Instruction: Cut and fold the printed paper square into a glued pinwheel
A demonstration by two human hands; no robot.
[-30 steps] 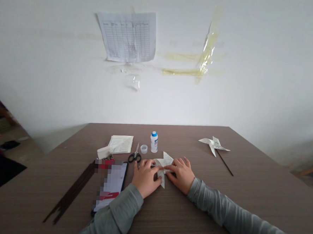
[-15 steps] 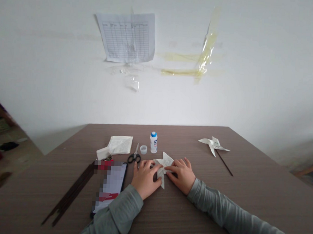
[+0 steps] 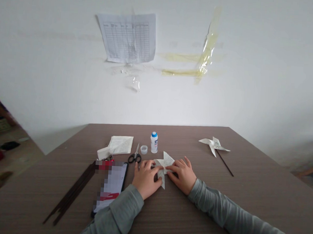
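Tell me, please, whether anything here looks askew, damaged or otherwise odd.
Mostly the wall: the printed sheet hangs askew and wrinkled, and beside it yellowed tape looks loose, holding no visible sheet. On the table I see no spill; the left hand and right hand are on a folded paper pinwheel, partly hidden.

Passage: bare tabletop (image 3: 208,173) between right hand (image 3: 182,175) and stick-mounted pinwheel (image 3: 213,145). Obstacles: bottle (image 3: 154,143), upright, beyond paper pinwheel (image 3: 167,160); scissors (image 3: 134,158), just beyond left hand (image 3: 145,180); phone (image 3: 113,185), just beside left sleeve (image 3: 116,211).
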